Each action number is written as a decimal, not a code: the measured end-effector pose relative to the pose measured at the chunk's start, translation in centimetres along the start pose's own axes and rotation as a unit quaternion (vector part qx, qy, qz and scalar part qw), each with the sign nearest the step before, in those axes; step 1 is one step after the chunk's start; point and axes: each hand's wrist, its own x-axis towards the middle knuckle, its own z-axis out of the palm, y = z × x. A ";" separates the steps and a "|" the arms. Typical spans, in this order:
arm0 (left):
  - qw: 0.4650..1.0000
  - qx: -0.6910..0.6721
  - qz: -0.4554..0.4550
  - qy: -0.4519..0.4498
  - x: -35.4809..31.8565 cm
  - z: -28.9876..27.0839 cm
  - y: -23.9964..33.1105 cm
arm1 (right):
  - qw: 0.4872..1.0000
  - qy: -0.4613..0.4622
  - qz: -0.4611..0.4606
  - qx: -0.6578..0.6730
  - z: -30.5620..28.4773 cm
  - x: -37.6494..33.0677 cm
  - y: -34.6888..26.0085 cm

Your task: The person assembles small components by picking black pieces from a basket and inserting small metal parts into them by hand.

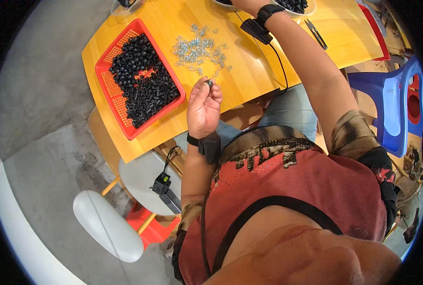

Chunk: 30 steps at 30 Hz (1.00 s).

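Observation:
My left hand [204, 107] is palm up near the table's front edge, thumb and fingers closed on a small black round part [209, 82] with a shiny tip. Just beyond it lies a loose scatter of small silvery springs [197, 50]. Left of that hand stands a red plastic basket [109, 97], holding round black caps [134, 53] and smaller black pieces [150, 97] in two heaps. My right hand [250, 4] reaches to the far edge of the view, where its fingers are cut off. It is between two bowls of black parts, one a clear bowl [311, 10].
On the yellow table [240, 45], a slim black-handled tool [316, 34] lies to the right. A black cable [282, 66] runs from my right wrist. A blue plastic chair [392, 104] stands at right, a grey stool [135, 178] with a black device [163, 185] at lower left.

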 end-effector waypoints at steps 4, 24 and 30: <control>1.000 0.003 0.003 0.008 -0.2 0.0 0.1 | 1.000 -0.004 -0.003 0.017 0.1 0.0 0.2; 0.999 0.018 -0.025 0.015 0.6 0.4 -0.2 | 0.717 -0.102 0.248 0.643 0.8 -15.0 -2.0; 0.998 0.039 -0.030 0.027 0.4 0.1 -0.4 | 0.726 -0.164 0.250 0.620 -0.2 -15.7 -4.5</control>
